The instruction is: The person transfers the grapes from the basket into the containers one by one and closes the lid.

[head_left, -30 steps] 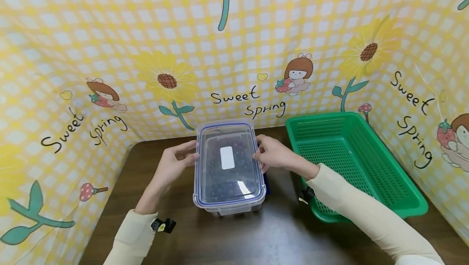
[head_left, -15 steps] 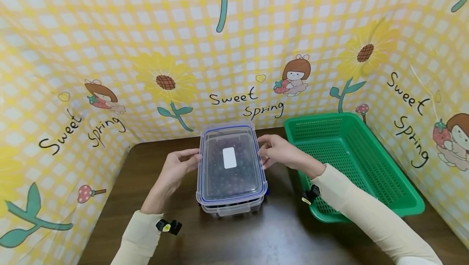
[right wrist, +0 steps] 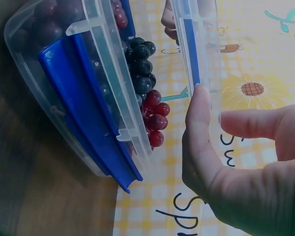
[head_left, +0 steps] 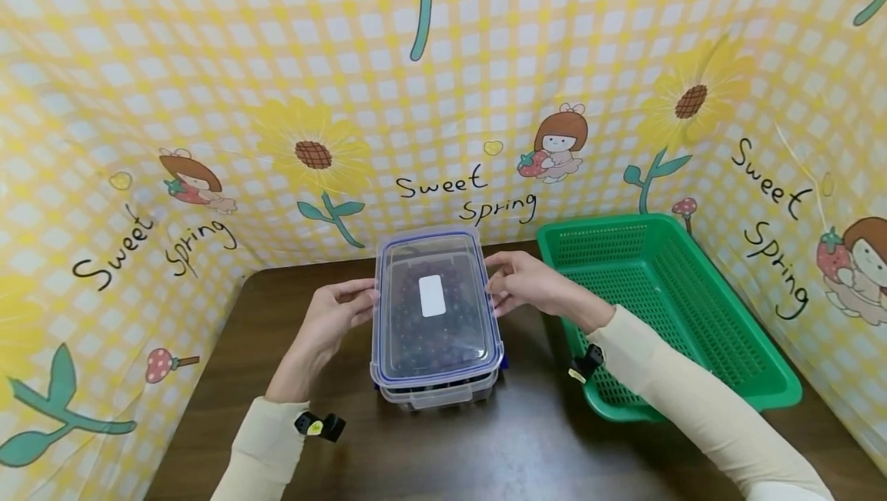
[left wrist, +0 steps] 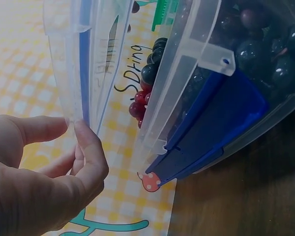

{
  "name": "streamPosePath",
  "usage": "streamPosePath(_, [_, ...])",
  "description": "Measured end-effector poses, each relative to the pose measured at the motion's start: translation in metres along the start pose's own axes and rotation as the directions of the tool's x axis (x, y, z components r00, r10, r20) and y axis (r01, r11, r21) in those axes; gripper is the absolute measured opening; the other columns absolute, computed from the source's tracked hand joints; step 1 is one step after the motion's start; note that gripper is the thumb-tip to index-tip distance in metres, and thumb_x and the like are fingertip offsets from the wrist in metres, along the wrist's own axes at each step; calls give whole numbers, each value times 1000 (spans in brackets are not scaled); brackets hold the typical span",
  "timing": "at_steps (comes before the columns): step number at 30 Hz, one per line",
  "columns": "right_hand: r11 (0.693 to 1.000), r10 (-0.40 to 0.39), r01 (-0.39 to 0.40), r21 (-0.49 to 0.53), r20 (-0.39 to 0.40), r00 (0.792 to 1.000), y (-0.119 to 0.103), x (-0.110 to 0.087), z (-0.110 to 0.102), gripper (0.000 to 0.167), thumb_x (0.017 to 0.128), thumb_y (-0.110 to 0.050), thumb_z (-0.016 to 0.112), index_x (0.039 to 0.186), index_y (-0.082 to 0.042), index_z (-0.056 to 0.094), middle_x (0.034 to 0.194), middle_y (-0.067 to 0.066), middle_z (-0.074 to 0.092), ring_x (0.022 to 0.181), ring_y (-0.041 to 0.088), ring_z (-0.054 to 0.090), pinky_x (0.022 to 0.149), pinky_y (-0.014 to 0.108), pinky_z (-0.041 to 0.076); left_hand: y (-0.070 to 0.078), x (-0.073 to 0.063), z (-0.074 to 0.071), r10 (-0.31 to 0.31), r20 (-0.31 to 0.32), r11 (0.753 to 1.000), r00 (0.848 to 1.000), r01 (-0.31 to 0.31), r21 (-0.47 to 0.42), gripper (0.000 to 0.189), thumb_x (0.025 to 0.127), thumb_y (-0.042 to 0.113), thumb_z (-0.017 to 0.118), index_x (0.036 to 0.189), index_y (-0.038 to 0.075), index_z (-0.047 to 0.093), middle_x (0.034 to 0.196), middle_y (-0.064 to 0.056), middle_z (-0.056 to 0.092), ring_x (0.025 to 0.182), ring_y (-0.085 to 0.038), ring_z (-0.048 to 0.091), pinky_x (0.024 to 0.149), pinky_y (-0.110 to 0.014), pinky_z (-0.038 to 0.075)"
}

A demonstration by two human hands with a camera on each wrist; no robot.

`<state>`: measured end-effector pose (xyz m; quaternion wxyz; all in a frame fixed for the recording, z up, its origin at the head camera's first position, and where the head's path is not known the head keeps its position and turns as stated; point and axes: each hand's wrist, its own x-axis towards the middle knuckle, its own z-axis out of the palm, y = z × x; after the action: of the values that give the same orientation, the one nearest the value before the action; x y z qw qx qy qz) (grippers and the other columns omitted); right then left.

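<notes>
A clear plastic lid [head_left: 433, 347] with a blue seal and a white label [head_left: 432, 295] is held over a clear food container [head_left: 443, 395]. My left hand [head_left: 331, 320] pinches the lid's left edge between thumb and fingers. On the opposite edge, my right hand [head_left: 530, 285] pinches with thumb and forefinger. Both wrist views show a gap between lid and container. Dark grapes [left wrist: 155, 64] and red grapes [right wrist: 156, 120] heap above the container's rim. Blue side latches [left wrist: 219, 123] hang down along its walls.
A green perforated basket [head_left: 734, 316] stands to the right, close by my right forearm. The dark wooden table [head_left: 443, 455] meets a yellow checked cloth backdrop [head_left: 443, 124] behind the container.
The lid has shifted slightly to the right and sits more in line over the container. My left hand has moved right with it; both hands keep their grip.
</notes>
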<state>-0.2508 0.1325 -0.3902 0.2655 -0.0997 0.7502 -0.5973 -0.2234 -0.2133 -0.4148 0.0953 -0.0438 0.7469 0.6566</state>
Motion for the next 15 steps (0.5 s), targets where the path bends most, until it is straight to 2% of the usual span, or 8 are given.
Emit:
streamPosePath(5, [1000, -18, 18, 12, -31, 999, -3, -1, 0, 53, 100, 1, 57, 151, 1, 45, 103, 15, 66, 81, 22, 69, 80, 43, 66, 5, -5, -3, 7, 3, 999, 1000, -7, -36, 49, 102, 9, 69, 144, -10, 55, 103, 6, 75, 95, -3, 73, 86, -19, 61])
streamPosePath(11, [994, -88, 95, 45, -139, 986, -19, -3, -2, 28, 98, -3, 65, 125, 5, 63, 102, 12, 67, 86, 22, 71, 83, 49, 66, 22, -11, -5, 92, -25, 994, 995, -94, -59, 47, 101, 7, 68, 142, -14, 55, 96, 9, 76, 91, -3, 73, 87, -21, 62])
streamPosePath(15, [980, -186, 195, 27, -198, 962, -29, -6, -2, 21, 100, -3, 66, 120, 3, 66, 97, 8, 70, 86, 19, 71, 82, 46, 66, 34, -15, -5, 163, -63, 984, 985, -167, -64, 45, 101, 7, 70, 139, -12, 56, 98, 9, 73, 92, -3, 73, 88, -22, 62])
